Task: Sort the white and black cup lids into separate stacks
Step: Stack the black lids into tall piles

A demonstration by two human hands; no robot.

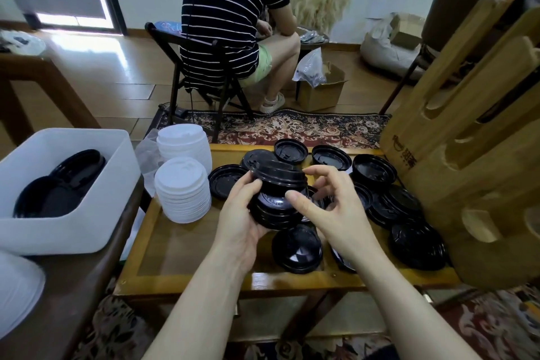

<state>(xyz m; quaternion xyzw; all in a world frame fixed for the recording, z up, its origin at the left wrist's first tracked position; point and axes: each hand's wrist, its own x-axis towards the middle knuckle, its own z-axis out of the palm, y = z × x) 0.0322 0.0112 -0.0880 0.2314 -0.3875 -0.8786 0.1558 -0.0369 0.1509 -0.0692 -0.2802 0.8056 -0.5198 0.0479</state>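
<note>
Wooden worktop (pixel 187 254) carries two white lid stacks (pixel 182 181) at its left and loose black lids (pixel 403 213) to the right; left hand (pixel 242 213) grips a black lid stack (pixel 277 193) above the middle; right hand (pixel 336 207) hovers beside it, fingers loosely curled, holding nothing.

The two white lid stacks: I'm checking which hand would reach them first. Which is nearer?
Left. The left hand, gripping the black lid stack, sits just right of the white lid stacks; the right hand lies beyond that black stack, farther away.
</note>
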